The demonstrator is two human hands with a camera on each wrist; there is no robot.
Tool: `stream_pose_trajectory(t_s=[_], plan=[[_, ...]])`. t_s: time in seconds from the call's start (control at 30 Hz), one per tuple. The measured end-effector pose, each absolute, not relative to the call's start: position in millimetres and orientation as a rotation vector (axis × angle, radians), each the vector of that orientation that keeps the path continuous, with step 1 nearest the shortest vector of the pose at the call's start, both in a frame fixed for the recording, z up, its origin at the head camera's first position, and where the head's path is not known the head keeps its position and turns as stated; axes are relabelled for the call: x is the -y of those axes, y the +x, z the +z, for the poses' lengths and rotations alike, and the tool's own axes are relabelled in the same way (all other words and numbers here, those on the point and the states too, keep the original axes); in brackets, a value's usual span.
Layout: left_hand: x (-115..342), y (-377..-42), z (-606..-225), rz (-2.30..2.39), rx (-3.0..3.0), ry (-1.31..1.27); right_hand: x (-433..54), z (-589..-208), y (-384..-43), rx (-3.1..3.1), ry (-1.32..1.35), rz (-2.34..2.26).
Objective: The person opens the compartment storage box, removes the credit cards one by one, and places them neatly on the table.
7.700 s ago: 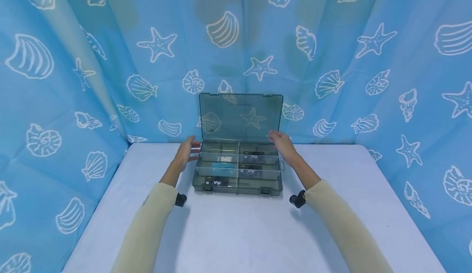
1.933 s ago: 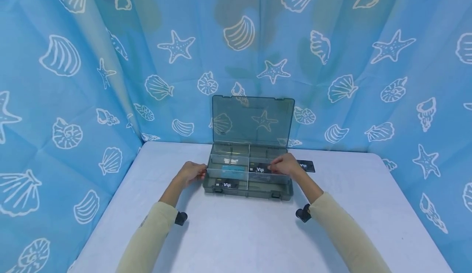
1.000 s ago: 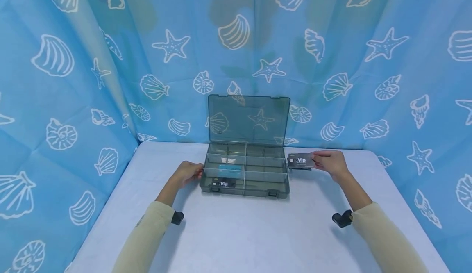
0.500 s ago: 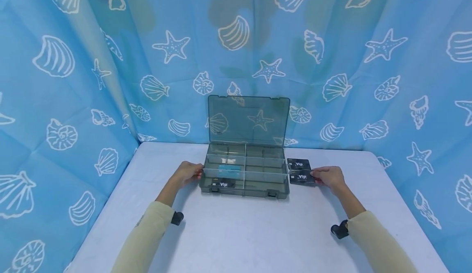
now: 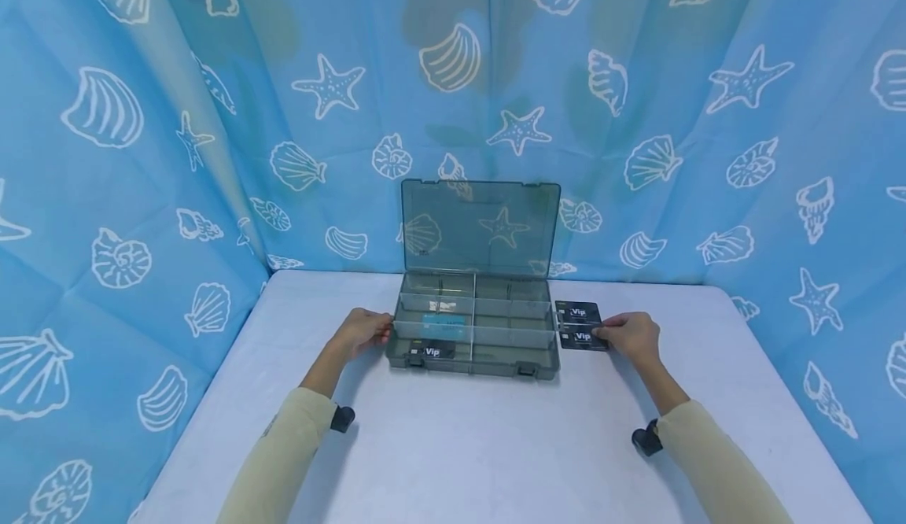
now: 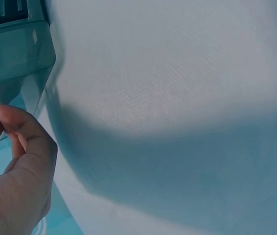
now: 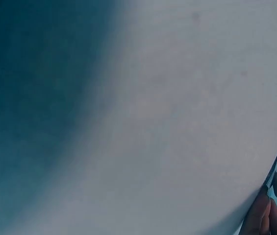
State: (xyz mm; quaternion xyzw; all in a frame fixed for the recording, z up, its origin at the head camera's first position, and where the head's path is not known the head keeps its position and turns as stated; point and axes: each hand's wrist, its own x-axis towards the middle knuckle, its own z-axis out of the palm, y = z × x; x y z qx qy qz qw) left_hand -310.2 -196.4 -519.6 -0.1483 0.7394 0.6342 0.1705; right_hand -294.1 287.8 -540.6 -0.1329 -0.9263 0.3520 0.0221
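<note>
At nine o'clock, left hand (image 5: 362,330) grips rectangular grey plastic box (image 5: 511,357); right hand (image 5: 631,337) (three o'clock) pinches rectangular black card (image 5: 577,341).

I pinch the edge of a see-through, bluish box (image 6: 23,49) between my fingertips, my left hand (image 6: 20,178) filling the lower left corner. Above my fingers, at the top of the view, a dark latch (image 6: 12,18) shows on the box. The pale tabletop (image 6: 177,68) spreads to the right, with a broad, soft shadow (image 6: 187,171) across it; beside my hand, low down, blue cloth (image 6: 62,221) shows a white marking
</note>
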Motion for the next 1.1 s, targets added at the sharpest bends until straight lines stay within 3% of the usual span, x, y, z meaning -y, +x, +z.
stream_pose_trajectory(t_s=[0.7, 0.93, 1.1], plan=[[196.4, -306.5, -511.3, 1.812, -2.097, -0.376, -273.1, -518.8, -305.0, 2.933, -0.252, 0.834], [197.4, -306.5, -512.2, 1.771, -2.098, -0.438, -205.0, -477.2, -313.9, 2.793, 0.082, 1.092], [196.3, -305.9, -511.3, 1.787, -2.110, -0.413, -138.2, -461.8, -314.7, 2.833, 0.258, 1.525]])
